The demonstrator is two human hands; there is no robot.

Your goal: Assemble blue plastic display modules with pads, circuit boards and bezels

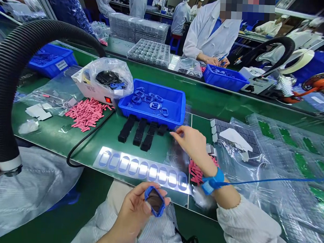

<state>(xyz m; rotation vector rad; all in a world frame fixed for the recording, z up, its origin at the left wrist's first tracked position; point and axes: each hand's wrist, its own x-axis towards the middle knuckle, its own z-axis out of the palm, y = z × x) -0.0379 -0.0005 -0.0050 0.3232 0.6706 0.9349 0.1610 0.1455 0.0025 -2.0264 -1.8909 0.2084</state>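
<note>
My left hand (135,210) holds a small blue plastic frame (161,210) with a dark panel inside it, low over my lap in front of the bench edge. The frame is tilted towards me. My right hand (191,140), with a blue wrist strap (213,181), is over the bench by the near right corner of the blue bin (151,117). Its thumb and forefinger are drawn together; anything between them is too small to make out. Just left of those fingertips are stacks of black pieces (150,136). Blue frames (155,105) lie inside the bin.
A clear strip with oval cutouts (143,169) lies along the front edge. Pink pieces (87,113) are heaped left. A thick black hose (5,79) arches at far left. Plastic trays (291,166) fill the right. A co-worker (208,34) sits opposite.
</note>
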